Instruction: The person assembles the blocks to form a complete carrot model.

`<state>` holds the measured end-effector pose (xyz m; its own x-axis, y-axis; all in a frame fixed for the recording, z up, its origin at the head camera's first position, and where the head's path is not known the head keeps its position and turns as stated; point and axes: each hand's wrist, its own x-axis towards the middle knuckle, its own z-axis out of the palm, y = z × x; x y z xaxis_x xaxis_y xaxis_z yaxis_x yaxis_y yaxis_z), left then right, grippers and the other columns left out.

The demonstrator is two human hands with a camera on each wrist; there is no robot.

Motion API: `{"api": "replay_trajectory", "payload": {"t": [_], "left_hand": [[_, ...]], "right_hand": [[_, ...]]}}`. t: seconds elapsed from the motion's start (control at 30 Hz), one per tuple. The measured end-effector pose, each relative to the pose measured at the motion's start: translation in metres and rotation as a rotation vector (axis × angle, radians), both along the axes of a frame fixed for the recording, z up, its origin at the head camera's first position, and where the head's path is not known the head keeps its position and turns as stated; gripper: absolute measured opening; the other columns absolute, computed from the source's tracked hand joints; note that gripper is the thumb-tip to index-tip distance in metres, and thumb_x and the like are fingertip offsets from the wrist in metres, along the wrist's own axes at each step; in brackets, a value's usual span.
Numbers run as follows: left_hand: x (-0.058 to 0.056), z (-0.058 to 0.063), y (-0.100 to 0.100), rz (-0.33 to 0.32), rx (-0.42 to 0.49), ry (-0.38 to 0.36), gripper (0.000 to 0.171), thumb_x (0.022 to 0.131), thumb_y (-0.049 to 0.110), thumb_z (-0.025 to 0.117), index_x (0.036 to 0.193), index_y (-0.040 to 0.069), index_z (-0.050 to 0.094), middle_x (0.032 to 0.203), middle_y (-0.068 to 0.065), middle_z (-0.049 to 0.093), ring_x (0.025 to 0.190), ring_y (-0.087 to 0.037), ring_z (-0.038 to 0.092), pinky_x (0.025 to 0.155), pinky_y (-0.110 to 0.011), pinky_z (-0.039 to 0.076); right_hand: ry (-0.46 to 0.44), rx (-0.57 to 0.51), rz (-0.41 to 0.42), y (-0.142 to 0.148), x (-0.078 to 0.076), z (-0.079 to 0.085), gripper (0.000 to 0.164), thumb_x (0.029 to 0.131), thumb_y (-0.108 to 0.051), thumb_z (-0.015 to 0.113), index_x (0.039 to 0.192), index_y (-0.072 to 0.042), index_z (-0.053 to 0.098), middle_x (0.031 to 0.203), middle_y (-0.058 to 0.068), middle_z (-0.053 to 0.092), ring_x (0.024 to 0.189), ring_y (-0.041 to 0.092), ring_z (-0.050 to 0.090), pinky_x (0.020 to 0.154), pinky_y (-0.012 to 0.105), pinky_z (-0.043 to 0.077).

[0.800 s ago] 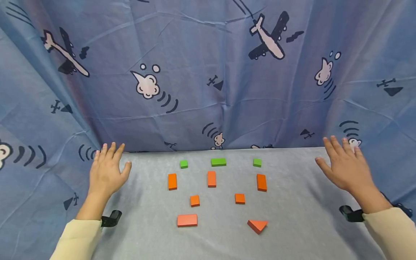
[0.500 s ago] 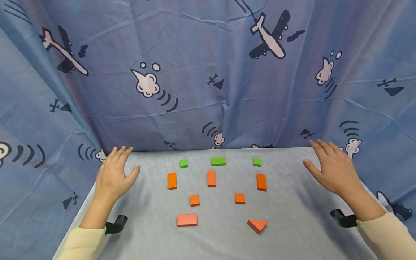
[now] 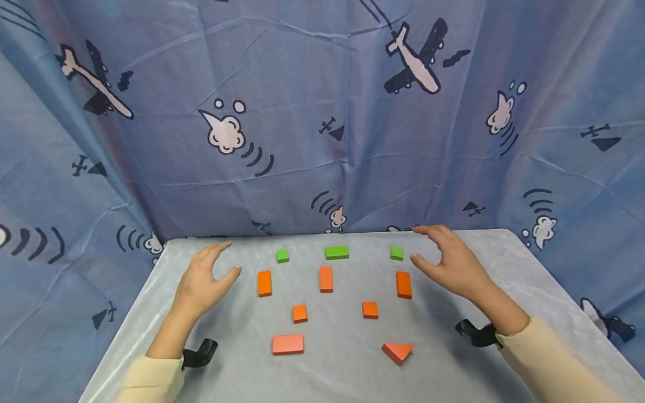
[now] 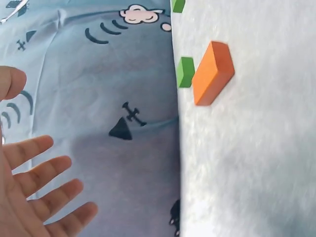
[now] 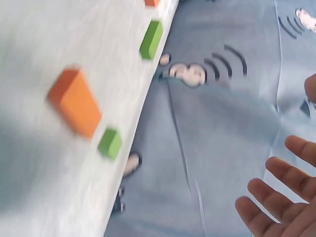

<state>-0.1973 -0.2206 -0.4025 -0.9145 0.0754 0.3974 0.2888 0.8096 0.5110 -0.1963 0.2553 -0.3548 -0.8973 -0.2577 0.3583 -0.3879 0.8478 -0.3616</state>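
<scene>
My left hand (image 3: 204, 280) hovers over the table's left side, empty, fingers spread from the thumb. Nearest to it is an orange rectangular block (image 3: 264, 284), with a small green block (image 3: 283, 256) behind. On the other side, my right hand (image 3: 453, 266) is also empty, its thumb extended toward the right orange block (image 3: 403, 285) and small green block (image 3: 396, 253). Between the hands lie a long green block (image 3: 336, 253) and a middle orange block (image 3: 326, 279). Closer to me are two small orange blocks (image 3: 299, 313), a salmon rectangular block (image 3: 288, 344) and a triangular block (image 3: 398, 352).
A pale grey cloth (image 3: 342, 380) covers the table. Behind it and along both sides hangs a blue curtain (image 3: 282, 84) printed with planes and clouds. Each wrist wears a black band mount (image 3: 200, 354) below the hand.
Both hands have moved inward from the table's sides toward the blocks, the right one farther. The blocks keep their places; the head view has shifted slightly.
</scene>
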Motion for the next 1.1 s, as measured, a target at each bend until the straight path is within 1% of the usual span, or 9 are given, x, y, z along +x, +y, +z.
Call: {"api": "replay_trajectory", "payload": {"t": [0.13,0.27,0.5,0.6,0.7,0.8,0.9,0.97,1.1], "left_hand": [[-0.004,-0.008,0.006,-0.038,0.047,-0.049,0.053,0.088,0.032,0.067,0.135,0.012,0.053,0.135,-0.012,0.054,0.121,-0.033,0.051,0.095,-0.052,0.046],[-0.008,-0.018,0.01,-0.057,0.093,-0.099,0.052,0.088,0.031,0.067,0.135,0.014,0.053,0.134,-0.01,0.054,0.116,-0.031,0.054,0.088,-0.048,0.051],[-0.015,-0.031,0.016,-0.084,0.142,-0.153,0.051,0.088,0.03,0.068,0.135,0.013,0.054,0.133,-0.01,0.055,0.113,-0.03,0.057,0.087,-0.046,0.052],[-0.018,-0.036,0.018,-0.086,0.148,-0.182,0.051,0.088,0.029,0.067,0.135,0.013,0.054,0.133,-0.009,0.054,0.113,-0.029,0.057,0.087,-0.045,0.051],[-0.02,-0.042,0.02,-0.086,0.151,-0.209,0.052,0.088,0.03,0.067,0.134,0.012,0.054,0.133,-0.01,0.054,0.113,-0.029,0.057,0.087,-0.046,0.051],[-0.022,-0.047,0.02,-0.088,0.155,-0.236,0.053,0.088,0.03,0.067,0.135,0.01,0.053,0.134,-0.012,0.054,0.113,-0.03,0.057,0.089,-0.047,0.05],[-0.025,-0.052,0.019,-0.083,0.166,-0.278,0.055,0.087,0.03,0.068,0.136,0.009,0.052,0.135,-0.012,0.053,0.113,-0.031,0.058,0.089,-0.047,0.05],[-0.027,-0.055,0.019,-0.086,0.176,-0.311,0.057,0.086,0.03,0.069,0.137,0.009,0.052,0.135,-0.012,0.052,0.113,-0.032,0.058,0.089,-0.047,0.05],[-0.03,-0.058,0.019,-0.081,0.184,-0.375,0.063,0.083,0.033,0.072,0.138,0.009,0.051,0.134,-0.012,0.052,0.112,-0.031,0.058,0.086,-0.044,0.052]], "right_hand": [[-0.059,-0.06,0.065,-0.022,-0.008,-0.007,0.05,0.088,-0.027,0.067,0.133,-0.01,0.053,0.129,0.015,0.055,0.112,0.033,0.054,0.086,0.053,0.049],[-0.109,-0.096,0.099,-0.045,-0.016,-0.015,0.049,0.087,-0.026,0.069,0.131,-0.012,0.055,0.127,0.012,0.057,0.11,0.03,0.056,0.085,0.049,0.051],[-0.177,-0.141,0.158,-0.075,-0.029,-0.03,0.048,0.086,-0.027,0.07,0.13,-0.012,0.057,0.125,0.012,0.059,0.107,0.031,0.059,0.083,0.046,0.053],[-0.202,-0.161,0.188,-0.085,-0.034,-0.037,0.049,0.085,-0.027,0.07,0.129,-0.011,0.057,0.124,0.013,0.059,0.106,0.033,0.06,0.083,0.045,0.054],[-0.226,-0.176,0.213,-0.094,-0.039,-0.044,0.049,0.083,-0.027,0.071,0.128,-0.011,0.058,0.121,0.012,0.059,0.104,0.03,0.061,0.084,0.043,0.053],[-0.244,-0.177,0.231,-0.101,-0.046,-0.053,0.048,0.082,-0.025,0.072,0.126,-0.009,0.059,0.117,0.011,0.06,0.102,0.029,0.061,0.087,0.043,0.052],[-0.285,-0.173,0.249,-0.108,-0.051,-0.059,0.046,0.082,-0.022,0.072,0.124,-0.007,0.059,0.117,0.014,0.06,0.102,0.031,0.06,0.089,0.046,0.051],[-0.33,-0.172,0.255,-0.113,-0.054,-0.063,0.046,0.083,-0.021,0.072,0.124,-0.006,0.059,0.119,0.016,0.06,0.103,0.033,0.06,0.089,0.047,0.051],[-0.422,-0.138,0.256,-0.122,-0.058,-0.067,0.049,0.081,-0.021,0.072,0.126,-0.006,0.059,0.124,0.016,0.059,0.103,0.031,0.06,0.088,0.044,0.052]]}}
